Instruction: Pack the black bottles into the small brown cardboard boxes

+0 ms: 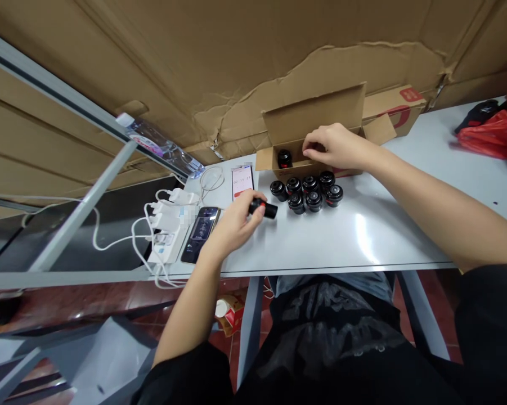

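Note:
My left hand (239,220) is closed around a small black cylinder (269,210) with a red mark on its side, held just above the table. My right hand (333,147) reaches over an open cardboard box (297,172), its fingers curled down into the opening; whatever they hold, if anything, is hidden. Inside that box at the left stands one black capped cylinder (284,158) with a bit of red. On the table in front of the box, several similar black capped cylinders (314,199) stand close together in two rows.
A phone showing a timer (242,181) lies behind my left hand. Left of it are a dark phone (200,235), a white power strip (167,239) with cables and a tilted water bottle (164,147). A second carton (394,109) and a red plastic bag (492,136) are to the right.

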`<state>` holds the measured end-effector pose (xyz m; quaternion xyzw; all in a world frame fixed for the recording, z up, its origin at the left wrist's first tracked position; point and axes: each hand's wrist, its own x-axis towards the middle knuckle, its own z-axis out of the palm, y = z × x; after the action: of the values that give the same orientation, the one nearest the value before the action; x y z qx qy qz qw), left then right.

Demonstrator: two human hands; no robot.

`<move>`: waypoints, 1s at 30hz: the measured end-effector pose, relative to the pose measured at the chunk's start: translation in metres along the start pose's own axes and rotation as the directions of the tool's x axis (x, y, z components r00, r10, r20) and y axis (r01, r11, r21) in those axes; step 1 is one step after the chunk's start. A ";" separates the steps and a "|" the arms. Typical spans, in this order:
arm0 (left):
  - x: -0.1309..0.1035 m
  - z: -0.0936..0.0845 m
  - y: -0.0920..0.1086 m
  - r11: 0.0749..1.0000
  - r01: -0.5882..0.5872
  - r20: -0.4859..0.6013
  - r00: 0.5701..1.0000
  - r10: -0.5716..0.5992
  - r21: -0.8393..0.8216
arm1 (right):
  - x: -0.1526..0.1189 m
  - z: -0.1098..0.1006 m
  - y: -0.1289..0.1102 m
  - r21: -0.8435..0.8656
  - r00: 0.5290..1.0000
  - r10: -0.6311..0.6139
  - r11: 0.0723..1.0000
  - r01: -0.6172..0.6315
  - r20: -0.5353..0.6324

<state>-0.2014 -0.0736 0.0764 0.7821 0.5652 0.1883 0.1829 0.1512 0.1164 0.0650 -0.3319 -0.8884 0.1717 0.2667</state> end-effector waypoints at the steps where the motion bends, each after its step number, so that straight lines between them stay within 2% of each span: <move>1: 0.010 -0.004 -0.002 1.000 -0.010 -0.068 0.998 0.010 0.001 | 0.000 -0.001 -0.001 0.006 1.000 0.001 1.000 -0.001 -0.003; 4: 0.057 -0.015 0.000 0.993 -0.115 -0.285 0.952 0.114 0.011 | -0.001 -0.006 -0.007 0.038 0.999 0.002 0.999 -0.001 -0.036; 6: 0.095 -0.015 0.009 0.978 -0.205 -0.337 0.919 0.207 0.041 | -0.002 -0.009 -0.012 0.090 0.996 0.008 0.996 -0.001 -0.085; 10: 0.158 0.000 0.034 0.958 -0.267 -0.276 0.918 0.285 0.101 | -0.004 -0.013 -0.017 0.228 0.985 0.053 0.974 -0.013 -0.167; 13: 0.183 0.016 0.044 0.957 -0.289 -0.213 0.933 0.289 0.033 | -0.004 -0.013 -0.013 0.271 0.977 0.094 0.962 -0.040 -0.189; 18: 0.193 0.025 0.043 0.956 -0.292 -0.197 0.940 0.279 -0.040 | -0.003 -0.013 -0.001 0.282 0.974 0.134 0.956 -0.078 -0.185; 25: 0.185 0.006 0.041 0.929 -0.370 -0.079 0.927 0.368 -0.010 | -0.002 -0.019 -0.008 0.427 0.972 0.184 0.898 -0.105 -0.148; 30: 0.182 0.003 0.046 0.909 -0.415 -0.049 0.908 0.417 0.047 | -0.004 -0.016 -0.008 0.371 0.966 0.178 0.924 -0.097 -0.190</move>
<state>-0.1098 0.0863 0.1123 0.8818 0.3940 0.2355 0.1082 0.1596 0.1103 0.0800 -0.3565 -0.7815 0.3114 0.4064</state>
